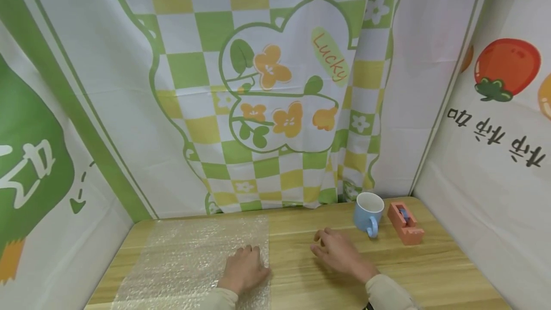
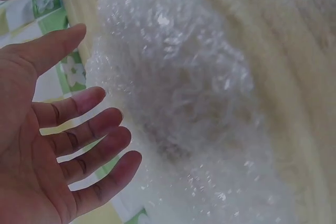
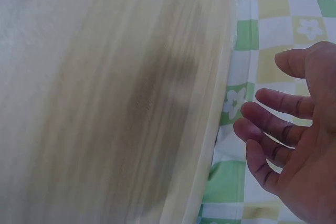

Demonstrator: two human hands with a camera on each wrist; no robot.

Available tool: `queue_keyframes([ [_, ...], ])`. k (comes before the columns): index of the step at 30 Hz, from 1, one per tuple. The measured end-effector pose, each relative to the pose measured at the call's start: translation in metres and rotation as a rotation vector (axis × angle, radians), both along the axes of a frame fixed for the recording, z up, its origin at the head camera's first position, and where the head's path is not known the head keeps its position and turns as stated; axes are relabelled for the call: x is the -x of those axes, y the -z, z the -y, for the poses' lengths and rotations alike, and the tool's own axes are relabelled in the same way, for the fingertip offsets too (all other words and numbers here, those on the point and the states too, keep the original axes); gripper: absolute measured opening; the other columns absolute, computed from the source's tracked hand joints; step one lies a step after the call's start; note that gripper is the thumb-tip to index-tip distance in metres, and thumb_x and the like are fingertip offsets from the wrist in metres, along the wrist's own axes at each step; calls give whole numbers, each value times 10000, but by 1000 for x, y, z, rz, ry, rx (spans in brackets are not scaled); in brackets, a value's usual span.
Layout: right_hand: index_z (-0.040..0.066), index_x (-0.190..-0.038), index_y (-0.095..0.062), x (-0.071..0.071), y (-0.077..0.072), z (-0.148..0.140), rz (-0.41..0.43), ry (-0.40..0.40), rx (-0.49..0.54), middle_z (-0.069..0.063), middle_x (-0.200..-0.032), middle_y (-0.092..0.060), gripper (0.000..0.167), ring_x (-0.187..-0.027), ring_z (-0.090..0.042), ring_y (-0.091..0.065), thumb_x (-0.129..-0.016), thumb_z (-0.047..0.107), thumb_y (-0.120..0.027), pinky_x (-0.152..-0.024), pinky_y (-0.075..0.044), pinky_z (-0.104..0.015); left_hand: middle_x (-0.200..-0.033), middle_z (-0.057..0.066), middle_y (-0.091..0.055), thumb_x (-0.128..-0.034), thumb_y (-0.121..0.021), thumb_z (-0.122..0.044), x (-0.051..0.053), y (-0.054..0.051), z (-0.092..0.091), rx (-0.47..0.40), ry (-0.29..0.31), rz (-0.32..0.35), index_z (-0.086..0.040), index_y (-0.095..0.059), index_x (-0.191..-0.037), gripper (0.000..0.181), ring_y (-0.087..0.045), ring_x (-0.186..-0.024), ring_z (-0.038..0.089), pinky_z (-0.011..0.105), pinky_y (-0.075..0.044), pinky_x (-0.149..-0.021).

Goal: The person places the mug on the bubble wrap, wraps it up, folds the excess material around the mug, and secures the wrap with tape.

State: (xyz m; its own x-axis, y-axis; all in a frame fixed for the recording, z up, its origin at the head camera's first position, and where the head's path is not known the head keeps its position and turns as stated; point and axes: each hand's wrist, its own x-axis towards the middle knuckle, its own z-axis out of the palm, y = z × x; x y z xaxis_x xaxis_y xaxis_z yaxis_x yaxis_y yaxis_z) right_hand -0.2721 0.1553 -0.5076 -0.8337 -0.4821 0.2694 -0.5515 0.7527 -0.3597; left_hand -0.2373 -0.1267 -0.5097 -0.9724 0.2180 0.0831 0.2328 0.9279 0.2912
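Green left wall cloth (image 1: 30,157): smooth printed fabric with a big rounded green shape, white strokes and a dashed arrow; it rises beyond the left edge of the table (image 1: 297,248).
Bubble wrap (image 1: 172,257): clear, crinkled, glossy sheet, full of small highlights, spread over the left part of the table from near the far left corner toward the near side; its right side runs straight.
Left hand (image 1: 244,267): over the right side of the bubble wrap, fingers loose and gently bent, gripping nothing; whether it touches the sheet I cannot tell; its sleeve (image 1: 221,299) is cream cloth.
Checked curtain (image 1: 267,171): soft hanging folds along the far edge, squares of green, yellow and white, a lobed patch with orange flowers and the word "Lucky".
Table surface: pale, smooth wood grain in long streaks, far corners rounded.
Right hand (image 1: 340,252): above the wood grain, well apart from the left hand, fingers slack and slightly curved, holding nothing.
Mug (image 1: 367,214): round, light blue outside, white inside, upright near the far edge, its looped handle toward the near side.
Tape dispenser (image 1: 411,236): coral, angular block with a bluish core, just beside the mug, near the far right corner.
Right wall cloth (image 1: 452,233): white, lightly creased, printed with a plump red-orange fruit and black characters.
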Motion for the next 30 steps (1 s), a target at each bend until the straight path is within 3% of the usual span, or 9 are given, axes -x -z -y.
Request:
queue_keyframes([
  [5,48,-1113,-676,-5,1,3,48,-16,-3,-31,-966,-645,257,-860,-183,-630,-1001,277,-654,-697,-536,-349,-915,169,-622,-750,-810,-323,-2,6,0,-8,12,-5,5,-643,-937,413,-625,-875,419,607,-535,-717],
  [15,60,-1058,-688,-14,2,12,-8,-66,-8,-12,-931,-648,218,-829,-145,-618,-979,263,-682,-701,-532,-318,-913,154,-616,-777,-827,-265,-3,9,-3,-8,24,-8,19,-646,-945,376,-610,-849,376,578,-541,-680],
  [20,65,-1060,-690,-15,3,14,14,-76,-17,6,-925,-641,209,-820,-116,-598,-975,255,-688,-710,-528,-316,-956,176,-626,-782,-827,-260,-5,10,-6,-15,18,-11,28,-658,-965,380,-616,-910,406,621,-539,-724],
  [30,88,-1090,-688,-20,3,15,67,-63,-33,60,-921,-601,272,-826,-94,-572,-1002,342,-647,-715,-516,-318,-874,140,-596,-749,-748,-163,-9,17,-10,-13,-18,-83,9,-660,-903,247,-616,-868,379,615,-531,-674],
])
